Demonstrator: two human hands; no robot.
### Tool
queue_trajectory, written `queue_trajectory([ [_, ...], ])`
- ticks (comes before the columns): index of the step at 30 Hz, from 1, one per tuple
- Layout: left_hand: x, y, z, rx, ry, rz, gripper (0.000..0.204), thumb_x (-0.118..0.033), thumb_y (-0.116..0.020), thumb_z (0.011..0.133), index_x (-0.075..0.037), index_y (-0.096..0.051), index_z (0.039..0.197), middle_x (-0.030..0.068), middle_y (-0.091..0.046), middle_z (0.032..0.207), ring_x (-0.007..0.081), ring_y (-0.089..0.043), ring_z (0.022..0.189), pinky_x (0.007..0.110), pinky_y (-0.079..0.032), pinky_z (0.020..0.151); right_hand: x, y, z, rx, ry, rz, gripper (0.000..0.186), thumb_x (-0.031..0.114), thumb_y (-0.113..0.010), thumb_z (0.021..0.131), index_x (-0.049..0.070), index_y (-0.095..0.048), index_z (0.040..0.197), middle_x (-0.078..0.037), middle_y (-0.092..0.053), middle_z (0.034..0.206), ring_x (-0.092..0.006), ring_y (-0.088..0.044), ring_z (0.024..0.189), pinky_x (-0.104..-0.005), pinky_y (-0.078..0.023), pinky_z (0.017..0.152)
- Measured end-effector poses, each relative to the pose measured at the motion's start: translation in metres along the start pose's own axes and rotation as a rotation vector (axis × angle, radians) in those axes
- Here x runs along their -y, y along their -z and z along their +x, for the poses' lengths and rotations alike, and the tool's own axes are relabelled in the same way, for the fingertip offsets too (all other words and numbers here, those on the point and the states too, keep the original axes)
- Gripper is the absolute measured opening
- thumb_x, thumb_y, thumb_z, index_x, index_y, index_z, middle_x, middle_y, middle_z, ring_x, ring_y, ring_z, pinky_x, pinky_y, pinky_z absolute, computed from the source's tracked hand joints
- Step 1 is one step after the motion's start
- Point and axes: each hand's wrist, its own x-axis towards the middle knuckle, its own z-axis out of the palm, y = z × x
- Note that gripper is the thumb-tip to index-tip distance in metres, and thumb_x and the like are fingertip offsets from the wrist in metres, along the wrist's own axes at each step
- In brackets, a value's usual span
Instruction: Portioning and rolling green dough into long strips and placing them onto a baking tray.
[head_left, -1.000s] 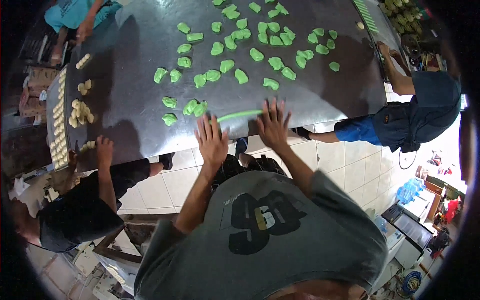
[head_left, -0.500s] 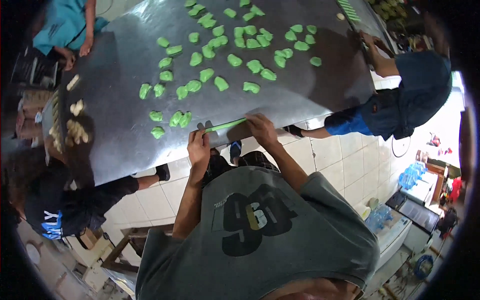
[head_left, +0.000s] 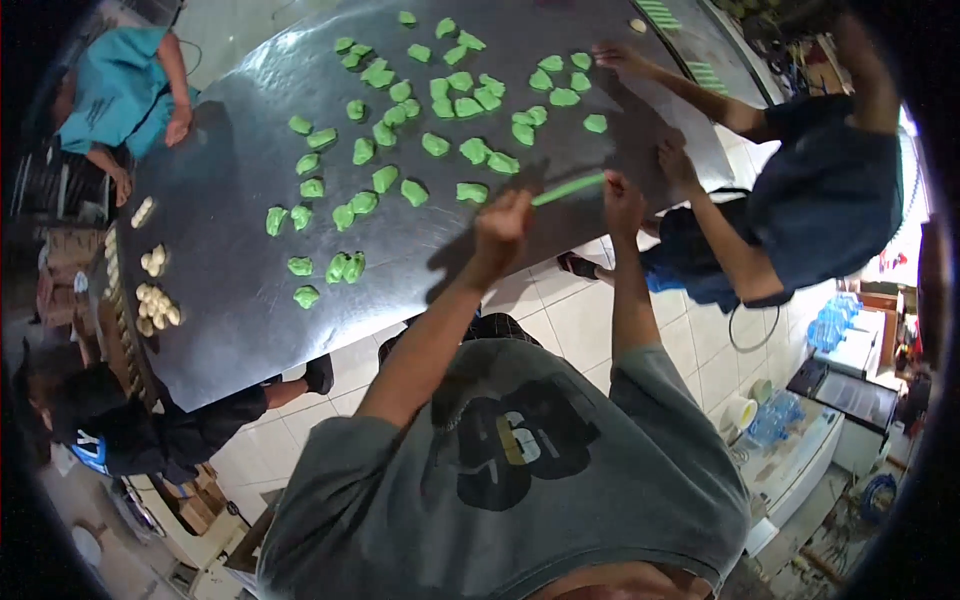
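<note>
A long green dough strip [head_left: 568, 189] stretches between my two hands above the near edge of the metal table. My left hand [head_left: 503, 230] is closed around its left end, and my right hand [head_left: 622, 205] pinches the right end. The strip slants up toward the right, apart from the tabletop. Many lumps of green dough [head_left: 435, 144] lie scattered over the table; the closest to my left hand is a green dough piece [head_left: 471, 192] just beyond it.
A co-worker in dark clothes [head_left: 800, 190] stands right, one hand reaching over the metal table [head_left: 240, 330]. A person in teal [head_left: 115, 95] is far left, another in black [head_left: 130, 420] near left. Pale dough pieces [head_left: 157, 305] lie left; green strips [head_left: 707, 77] rest on a tray far right.
Both my hands have moved right and away from my body, carrying the dough strip, now raised at its right end. The co-worker on the right has shifted, reaching across the table.
</note>
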Motion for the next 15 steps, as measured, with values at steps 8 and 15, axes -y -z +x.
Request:
queue_trajectory([
  [8,0.045,0.03,-0.106,0.281,0.001,-0.169,0.049,-0.009,-0.062,0.089,-0.005,-0.052,0.136,0.0143,-0.047,0.148,0.0317,-0.048,0.133,0.044,-0.039,0.111,0.045,-0.053,-0.057,0.12,0.208,-0.046,0.035,0.018,-0.067,0.085,0.005,-0.064,0.118,-0.019,-0.065,0.114,-0.0383,-0.061,0.108,-0.0476,-0.047,0.094],
  [15,0.057,0.073,-0.174,0.333,0.004,-0.044,0.043,-0.005,-0.062,0.087,-0.005,-0.06,0.13,0.0123,-0.052,0.145,0.0282,-0.048,0.135,0.044,-0.038,0.113,0.176,-0.122,-0.06,0.524,0.159,0.077,0.045,0.017,-0.07,0.083,0.004,-0.061,0.125,-0.022,-0.061,0.121,-0.0403,-0.057,0.115,-0.0471,-0.047,0.097],
])
